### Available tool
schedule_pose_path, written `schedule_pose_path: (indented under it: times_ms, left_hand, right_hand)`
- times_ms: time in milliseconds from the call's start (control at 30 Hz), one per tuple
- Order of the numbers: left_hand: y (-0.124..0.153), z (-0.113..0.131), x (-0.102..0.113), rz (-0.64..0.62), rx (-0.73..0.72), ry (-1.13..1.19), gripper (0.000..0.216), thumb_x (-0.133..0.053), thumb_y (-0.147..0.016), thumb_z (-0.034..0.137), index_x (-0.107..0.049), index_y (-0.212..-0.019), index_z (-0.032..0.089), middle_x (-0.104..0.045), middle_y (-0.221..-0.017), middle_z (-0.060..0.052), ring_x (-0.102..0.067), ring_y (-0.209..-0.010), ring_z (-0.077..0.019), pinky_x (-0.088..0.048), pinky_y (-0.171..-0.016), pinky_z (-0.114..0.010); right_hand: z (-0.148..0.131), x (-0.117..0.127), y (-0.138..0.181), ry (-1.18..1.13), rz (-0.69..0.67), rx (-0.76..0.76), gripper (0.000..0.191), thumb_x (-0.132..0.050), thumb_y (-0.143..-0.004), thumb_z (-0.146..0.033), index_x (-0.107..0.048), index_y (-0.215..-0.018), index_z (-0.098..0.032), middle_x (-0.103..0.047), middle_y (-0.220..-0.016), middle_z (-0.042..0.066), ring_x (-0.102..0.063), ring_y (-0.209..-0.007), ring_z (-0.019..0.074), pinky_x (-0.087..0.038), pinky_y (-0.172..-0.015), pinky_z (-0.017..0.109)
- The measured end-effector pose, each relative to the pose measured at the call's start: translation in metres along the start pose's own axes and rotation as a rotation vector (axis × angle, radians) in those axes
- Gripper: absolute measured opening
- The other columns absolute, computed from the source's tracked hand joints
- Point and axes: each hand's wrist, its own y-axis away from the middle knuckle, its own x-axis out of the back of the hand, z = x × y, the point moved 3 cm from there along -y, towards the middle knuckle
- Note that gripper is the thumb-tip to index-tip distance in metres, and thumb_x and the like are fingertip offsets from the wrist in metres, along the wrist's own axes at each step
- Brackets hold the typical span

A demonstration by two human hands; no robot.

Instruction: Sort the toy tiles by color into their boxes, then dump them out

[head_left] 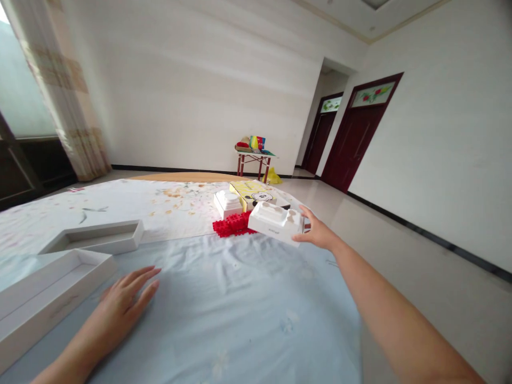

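My right hand (316, 230) reaches far forward and grips the right end of a white moulded tray insert (275, 221), holding it tilted just above the bed cover. My left hand (127, 296) lies flat on the pale blue sheet (224, 309) with its fingers stretched out, holding nothing. It rests beside a white shallow box half (44, 298) at the near left. A second white box half (98, 237) sits a little farther back. Behind the insert lie a red studded mat (231, 225), a small white moulded piece (227, 202) and a yellow cartoon-print box (250, 193).
The bed's right edge drops to a glossy tiled floor (400, 250). A small red-legged table (254, 160) with colourful items stands by the far wall, a yellow bag beside it. Dark red doors (356, 138) are at the right, a curtain (64, 96) at the left.
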Motion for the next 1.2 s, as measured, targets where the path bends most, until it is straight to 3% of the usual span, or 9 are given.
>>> schedule_pose_path:
  times_ms: [133, 267, 433, 667, 900, 1067, 1200]
  left_hand:
    - [0.003, 0.003, -0.006, -0.064, -0.002, -0.147, 0.056, -0.044, -0.078, 0.058, -0.057, -0.122, 0.027, -0.055, -0.129, -0.007, -0.05, -0.117, -0.0304, -0.036, -0.1, -0.047]
    - [0.004, 0.0, -0.01, -0.105, -0.007, -0.207, 0.053, -0.046, -0.077, 0.058, -0.059, -0.119, 0.029, -0.057, -0.126, -0.006, -0.051, -0.116, -0.0302, -0.037, -0.099, -0.046]
    - [0.004, -0.01, -0.018, -0.085, -0.007, -0.254, 0.05, -0.046, -0.078, 0.058, -0.059, -0.119, 0.031, -0.058, -0.124, -0.005, -0.053, -0.112, -0.0303, -0.037, -0.097, -0.047]
    - [0.009, -0.015, -0.021, -0.098, 0.015, -0.308, 0.051, -0.047, -0.078, 0.059, -0.056, -0.122, 0.034, -0.056, -0.127, -0.003, -0.051, -0.115, -0.03, -0.035, -0.098, -0.046]
    - [0.011, -0.013, -0.02, -0.119, 0.026, -0.306, 0.052, -0.047, -0.078, 0.058, -0.056, -0.122, 0.033, -0.055, -0.128, -0.003, -0.048, -0.118, -0.0287, -0.034, -0.1, -0.045]
    - [0.011, -0.002, -0.014, -0.108, 0.03, -0.296, 0.053, -0.047, -0.077, 0.059, -0.057, -0.121, 0.031, -0.056, -0.128, -0.003, -0.049, -0.117, -0.0287, -0.035, -0.1, -0.044]
    - [0.009, 0.01, -0.008, -0.108, 0.044, -0.277, 0.054, -0.047, -0.076, 0.06, -0.059, -0.12, 0.03, -0.057, -0.126, -0.003, -0.051, -0.115, -0.0291, -0.036, -0.099, -0.044]
  right_hand:
    - [0.035, 0.033, -0.021, 0.155, 0.276, -0.103, 0.111, -0.078, -0.051, -0.04, -0.019, -0.142, -0.017, -0.037, -0.139, 0.016, -0.042, -0.122, 0.0275, -0.04, -0.096, 0.037]
    - [0.059, 0.051, -0.042, 0.256, 0.439, -0.302, 0.112, -0.076, -0.051, -0.046, -0.018, -0.142, -0.018, -0.037, -0.137, 0.017, -0.042, -0.122, 0.0299, -0.037, -0.099, 0.039]
    - [0.083, 0.052, -0.068, 0.273, 0.507, -0.541, 0.111, -0.074, -0.052, -0.05, -0.017, -0.142, -0.019, -0.038, -0.133, 0.019, -0.046, -0.118, 0.0317, -0.04, -0.094, 0.039]
    - [0.122, 0.026, -0.098, 0.29, 0.509, -0.791, 0.109, -0.071, -0.054, -0.056, -0.012, -0.14, -0.023, -0.035, -0.13, 0.019, -0.049, -0.113, 0.0347, -0.043, -0.088, 0.044]
    - [0.134, -0.007, -0.121, 0.313, 0.414, -0.822, 0.107, -0.071, -0.057, -0.053, -0.011, -0.14, -0.022, -0.031, -0.132, 0.02, -0.045, -0.117, 0.0343, -0.042, -0.09, 0.043]
    - [0.136, -0.012, -0.122, 0.307, 0.361, -0.745, 0.114, -0.072, -0.057, -0.052, -0.003, -0.142, -0.02, -0.023, -0.139, 0.02, -0.045, -0.119, 0.0312, -0.038, -0.096, 0.039]
    - [0.124, -0.012, -0.114, 0.364, 0.515, -0.649, 0.099, -0.066, -0.062, -0.049, -0.013, -0.141, -0.02, -0.025, -0.139, 0.021, -0.041, -0.119, 0.0365, -0.037, -0.094, 0.049]
